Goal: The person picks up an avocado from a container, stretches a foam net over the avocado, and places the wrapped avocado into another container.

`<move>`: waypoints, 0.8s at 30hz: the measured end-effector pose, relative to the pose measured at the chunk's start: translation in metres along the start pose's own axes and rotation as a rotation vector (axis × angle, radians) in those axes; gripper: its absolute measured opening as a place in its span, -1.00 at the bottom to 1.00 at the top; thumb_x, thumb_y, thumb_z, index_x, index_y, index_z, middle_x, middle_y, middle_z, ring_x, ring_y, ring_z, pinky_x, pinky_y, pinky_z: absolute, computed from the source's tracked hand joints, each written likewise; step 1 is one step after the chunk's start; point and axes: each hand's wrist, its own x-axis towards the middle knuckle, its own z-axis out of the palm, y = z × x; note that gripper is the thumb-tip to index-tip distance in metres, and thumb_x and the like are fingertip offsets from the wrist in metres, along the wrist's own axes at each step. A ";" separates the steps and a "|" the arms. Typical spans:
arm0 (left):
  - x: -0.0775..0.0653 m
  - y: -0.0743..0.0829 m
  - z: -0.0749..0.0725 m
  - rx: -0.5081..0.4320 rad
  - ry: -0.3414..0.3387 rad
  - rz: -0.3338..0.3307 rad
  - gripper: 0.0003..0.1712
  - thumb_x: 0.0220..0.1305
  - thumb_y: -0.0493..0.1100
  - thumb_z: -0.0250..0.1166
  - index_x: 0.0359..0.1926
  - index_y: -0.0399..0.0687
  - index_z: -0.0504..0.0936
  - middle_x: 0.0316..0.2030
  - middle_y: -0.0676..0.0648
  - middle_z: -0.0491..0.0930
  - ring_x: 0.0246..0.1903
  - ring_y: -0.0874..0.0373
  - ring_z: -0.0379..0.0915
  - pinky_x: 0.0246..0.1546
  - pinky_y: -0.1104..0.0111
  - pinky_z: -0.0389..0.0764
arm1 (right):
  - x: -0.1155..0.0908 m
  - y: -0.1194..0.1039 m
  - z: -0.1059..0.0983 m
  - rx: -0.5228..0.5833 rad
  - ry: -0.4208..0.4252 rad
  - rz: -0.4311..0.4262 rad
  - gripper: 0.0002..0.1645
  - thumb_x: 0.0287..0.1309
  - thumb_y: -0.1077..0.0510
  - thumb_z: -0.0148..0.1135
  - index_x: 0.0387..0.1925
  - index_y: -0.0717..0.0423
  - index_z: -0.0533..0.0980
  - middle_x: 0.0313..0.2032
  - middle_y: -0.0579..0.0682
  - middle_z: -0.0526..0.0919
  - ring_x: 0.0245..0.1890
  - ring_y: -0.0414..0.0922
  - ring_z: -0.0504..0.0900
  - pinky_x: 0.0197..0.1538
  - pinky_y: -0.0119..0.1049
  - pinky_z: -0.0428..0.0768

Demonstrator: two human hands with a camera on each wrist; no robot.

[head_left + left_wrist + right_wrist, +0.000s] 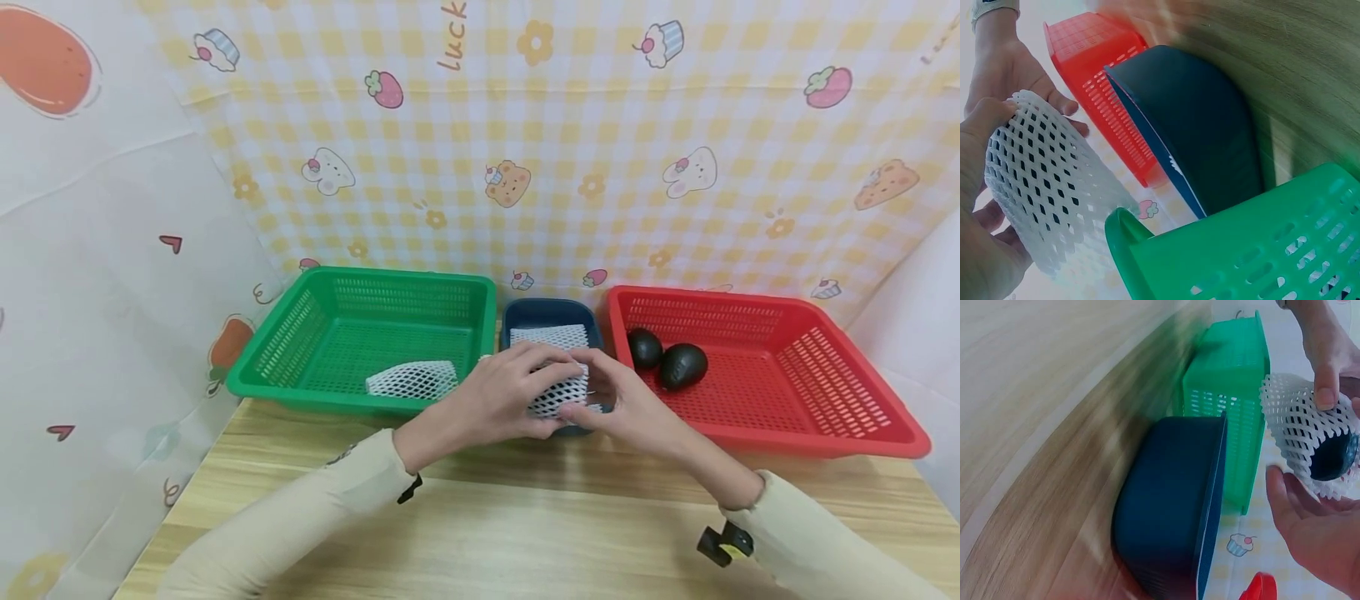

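Note:
A dark avocado (pixel 1334 456) shows at the open end of a white foam net sleeve (pixel 1047 169), its other parts covered by the mesh. My left hand (pixel 506 392) grips the sleeve from the left, its thumb pressed on the netting in the right wrist view. At the avocado end, my right hand (pixel 630 408) curves its thumb and fingers around the sleeve and fruit. Both hands are above a dark blue bin (pixel 551 310), where more white foam netting (pixel 551 336) lies.
To the left is a green basket (pixel 300 392) holding a netted fruit (pixel 414 380). A red basket (pixel 787 442) on the right holds two bare avocados, one behind (pixel 643 347) and one nearer (pixel 682 367). Wooden tabletop (pixel 525 533) extends in front; a patterned cloth (pixel 450 125) hangs behind.

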 end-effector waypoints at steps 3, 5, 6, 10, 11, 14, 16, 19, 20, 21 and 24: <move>0.000 0.000 0.000 -0.002 0.000 0.001 -0.31 0.13 0.05 0.54 0.26 -0.06 0.60 0.20 -0.08 0.53 0.18 0.08 0.43 0.16 0.35 0.47 | 0.002 0.000 0.002 0.037 -0.013 -0.020 -0.26 0.20 0.16 0.46 0.36 0.00 0.37 0.13 -0.03 0.57 -0.04 -0.06 0.68 0.03 -0.17 0.63; 0.000 0.000 0.000 -0.007 0.002 -0.001 -0.28 0.13 0.06 0.55 0.27 -0.07 0.59 0.21 -0.08 0.52 0.18 0.08 0.43 0.18 0.35 0.45 | 0.002 0.000 0.002 0.036 -0.002 -0.023 -0.29 0.19 0.17 0.46 0.34 0.01 0.39 0.09 -0.03 0.59 -0.07 -0.07 0.69 0.01 -0.19 0.64; -0.001 0.000 0.000 -0.010 0.002 -0.005 -0.26 0.12 0.07 0.56 0.28 -0.08 0.57 0.22 -0.08 0.52 0.19 0.08 0.42 0.19 0.34 0.44 | 0.002 0.000 0.003 0.036 0.005 -0.026 -0.30 0.19 0.17 0.46 0.33 0.02 0.39 0.08 -0.02 0.60 -0.07 -0.07 0.69 0.01 -0.19 0.64; -0.003 0.000 -0.001 -0.011 -0.023 -0.046 -0.10 0.09 0.20 0.55 0.38 -0.06 0.47 0.28 -0.09 0.45 0.24 0.06 0.38 0.24 0.26 0.40 | 0.000 0.000 0.003 0.049 0.029 -0.011 -0.33 0.19 0.20 0.45 0.30 0.07 0.40 0.07 0.03 0.61 -0.06 -0.04 0.69 0.00 -0.18 0.64; -0.004 0.000 -0.001 -0.003 -0.037 -0.064 -0.05 0.08 0.24 0.55 0.40 -0.04 0.44 0.30 -0.09 0.43 0.25 0.05 0.37 0.25 0.24 0.40 | 0.000 0.001 0.003 0.052 0.035 -0.007 -0.33 0.20 0.21 0.44 0.30 0.07 0.39 0.07 0.04 0.61 -0.05 -0.04 0.68 0.00 -0.18 0.64; -0.008 -0.001 -0.001 0.021 -0.079 -0.114 0.02 0.05 0.28 0.54 0.44 0.00 0.38 0.31 -0.09 0.41 0.25 0.03 0.37 0.24 0.18 0.42 | -0.002 0.002 0.003 0.062 0.045 0.010 -0.35 0.21 0.21 0.43 0.29 0.08 0.39 0.08 0.07 0.62 -0.05 -0.03 0.68 0.00 -0.19 0.64; -0.010 -0.002 -0.001 0.031 -0.089 -0.131 -0.01 0.07 0.25 0.55 0.43 0.01 0.38 0.28 -0.07 0.44 0.22 0.05 0.40 0.21 0.18 0.45 | -0.002 0.002 0.003 0.070 0.045 0.018 -0.35 0.21 0.21 0.43 0.29 0.09 0.39 0.08 0.09 0.61 -0.04 -0.04 0.68 -0.01 -0.19 0.64; -0.013 -0.004 -0.001 0.023 -0.075 -0.121 -0.09 0.10 0.17 0.56 0.39 -0.02 0.42 0.23 -0.06 0.49 0.15 0.08 0.46 0.16 0.23 0.49 | -0.002 0.003 0.003 0.083 0.039 0.022 -0.36 0.22 0.21 0.43 0.29 0.10 0.40 0.09 0.11 0.60 -0.04 -0.03 0.68 -0.01 -0.18 0.65; -0.013 -0.005 -0.001 0.021 -0.068 -0.114 -0.11 0.10 0.16 0.56 0.38 -0.02 0.43 0.22 -0.05 0.50 0.14 0.08 0.46 0.16 0.24 0.49 | -0.003 0.002 0.003 0.085 0.038 0.023 -0.36 0.21 0.22 0.43 0.29 0.10 0.40 0.09 0.11 0.59 -0.04 -0.02 0.68 -0.01 -0.17 0.65; -0.014 -0.005 -0.001 0.018 -0.061 -0.107 -0.12 0.10 0.14 0.56 0.38 -0.03 0.44 0.21 -0.06 0.50 0.13 0.09 0.47 0.15 0.25 0.50 | -0.002 0.002 0.003 0.085 0.035 0.021 -0.36 0.22 0.22 0.43 0.29 0.10 0.40 0.09 0.11 0.59 -0.05 -0.02 0.68 -0.01 -0.16 0.65; -0.016 -0.006 -0.002 0.015 -0.048 -0.092 -0.15 0.10 0.13 0.57 0.36 -0.03 0.47 0.19 -0.06 0.52 0.11 0.09 0.48 0.14 0.27 0.51 | -0.002 0.001 0.003 0.082 0.022 0.017 -0.35 0.22 0.22 0.43 0.29 0.10 0.39 0.08 0.11 0.59 -0.04 -0.01 0.68 -0.01 -0.15 0.65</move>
